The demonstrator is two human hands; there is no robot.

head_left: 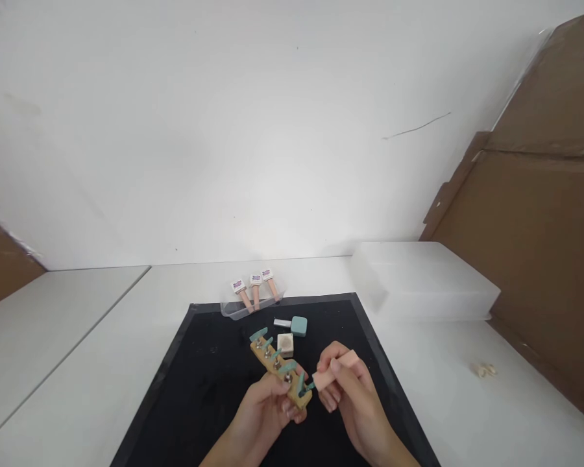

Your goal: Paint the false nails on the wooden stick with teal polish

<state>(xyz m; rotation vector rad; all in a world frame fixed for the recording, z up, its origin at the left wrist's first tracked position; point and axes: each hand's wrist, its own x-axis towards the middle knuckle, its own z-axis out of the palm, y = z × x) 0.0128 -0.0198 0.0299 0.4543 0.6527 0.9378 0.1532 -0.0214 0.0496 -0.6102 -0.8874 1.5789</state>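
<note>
My left hand (pixel 267 405) is closed around the lower end of a wooden nail display stand (pixel 271 367), held tilted above the black mat. Several green false nails (pixel 288 367) stand along it on small metal posts. In my right hand (pixel 348 389) is a nail polish brush with a pink handle (pixel 337 370), pinched between thumb and fingers. Its green-coated tip touches or nearly touches the false nail (pixel 300 384) at the near end. Just beyond the stand is a white square bottle (pixel 285 344). Behind it lies a green polish bottle (pixel 298 325) with a white cap (pixel 282 322).
A clear plastic tray (pixel 237 314) at the mat's back edge holds three pink-capped bottles (pixel 255 280). The black mat (pixel 194 389) lies on a white table (pixel 73 331). To the right stand a white box (pixel 423 279), small pale pieces (pixel 485 370) and a cardboard wall (pixel 530 259).
</note>
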